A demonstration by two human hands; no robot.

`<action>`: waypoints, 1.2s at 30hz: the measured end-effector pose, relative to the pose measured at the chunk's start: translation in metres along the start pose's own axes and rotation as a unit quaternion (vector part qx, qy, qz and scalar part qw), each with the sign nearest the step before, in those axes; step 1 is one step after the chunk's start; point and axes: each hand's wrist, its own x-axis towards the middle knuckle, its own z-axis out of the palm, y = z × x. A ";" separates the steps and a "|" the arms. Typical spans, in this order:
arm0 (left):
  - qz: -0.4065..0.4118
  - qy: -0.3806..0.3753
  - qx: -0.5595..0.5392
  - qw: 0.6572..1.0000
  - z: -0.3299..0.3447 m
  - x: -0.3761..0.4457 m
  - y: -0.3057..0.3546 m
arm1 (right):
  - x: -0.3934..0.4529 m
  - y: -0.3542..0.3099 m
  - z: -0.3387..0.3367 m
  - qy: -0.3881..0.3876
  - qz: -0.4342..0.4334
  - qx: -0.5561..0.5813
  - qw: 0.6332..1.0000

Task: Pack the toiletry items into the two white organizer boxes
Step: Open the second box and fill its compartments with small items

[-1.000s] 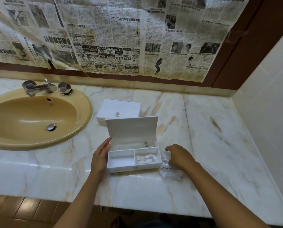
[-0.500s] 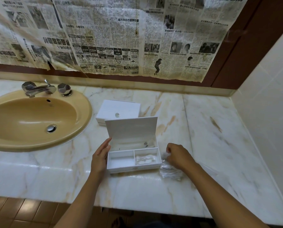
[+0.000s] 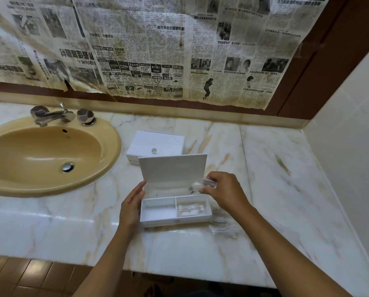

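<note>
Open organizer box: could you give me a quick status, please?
Left hand steadies open box. Right hand pinches clear packet above it. Nothing blocking.

wall: yellowed newspaper sheets [image 3: 149,48] over dark brown backing | right wall [image 3: 350,133]: pale tiles | counter: veined marble countertop [image 3: 282,189] | tan oval sink [image 3: 50,155], chrome faucet [image 3: 52,115] | floor [image 3: 25,277]: brown tiles

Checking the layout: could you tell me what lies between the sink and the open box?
Head view: the left hand against the open box, then bare marble counter up to the sink.

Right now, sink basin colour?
Tan-yellow sink basin, plain, no pattern; head view.
</note>
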 end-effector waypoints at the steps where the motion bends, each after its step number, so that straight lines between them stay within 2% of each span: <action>1: 0.000 0.000 -0.002 1.000 0.000 0.000 0.000 | -0.001 -0.005 0.003 -0.008 -0.005 0.006 1.000; 5: -0.002 0.003 -0.002 1.000 0.000 0.000 0.000 | -0.006 -0.017 0.019 -0.048 -0.034 0.021 0.998; 10: 0.002 0.001 0.026 1.000 -0.001 0.002 -0.001 | -0.012 -0.015 0.035 -0.099 -0.070 -0.059 0.991; 17: 0.002 -0.004 0.039 0.999 -0.002 0.003 -0.003 | -0.012 -0.011 0.038 -0.089 -0.097 -0.122 0.984; 21: 0.002 -0.008 0.040 0.999 -0.002 0.003 -0.002 | -0.013 -0.008 0.036 -0.077 -0.067 -0.101 0.990; 28: 0.007 0.001 0.046 0.999 0.000 0.002 -0.001 | -0.013 -0.012 0.040 -0.099 -0.081 -0.071 0.989; 36: 0.010 0.006 0.034 0.999 0.002 0.000 0.002 | -0.015 -0.008 0.042 -0.063 -0.083 -0.064 0.992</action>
